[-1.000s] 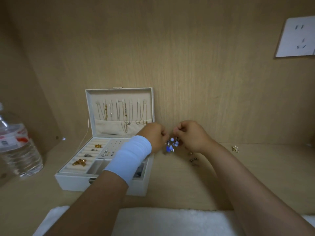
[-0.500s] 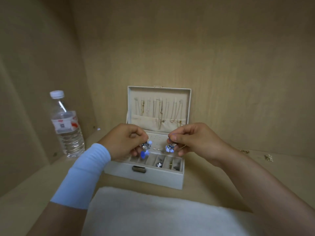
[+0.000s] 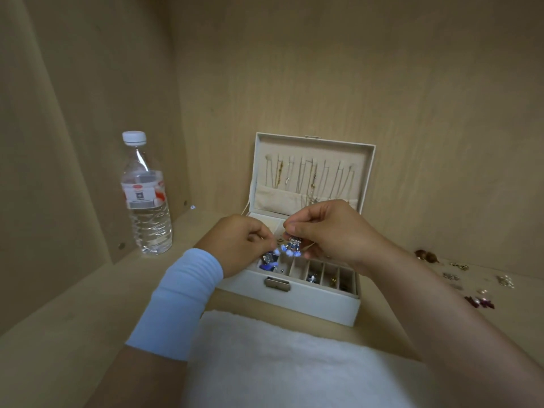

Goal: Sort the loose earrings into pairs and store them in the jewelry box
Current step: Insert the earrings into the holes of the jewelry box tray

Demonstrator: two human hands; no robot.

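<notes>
Over by the left wall: clear plastic water bottle (image 3: 147, 201) with a white cap, upright on the wooden shelf.
Left hand (image 3: 241, 245): my fingers are curled, and thumb and forefinger seem to pinch a blue-and-silver dangling earring (image 3: 269, 257) just over the front-left compartment; the grip is partly hidden.
Jewelry box (image 3: 294, 298): cream, rectangular, lid raised, thin chains hanging inside the lid.
Right hand (image 3: 332, 231): curled, with fingertips pinching a silver drop earring with pale blue beads (image 3: 293, 247) above the box, close to my left hand.
Loose earrings (image 3: 477, 301): scattered on the shelf, right of the box.
</notes>
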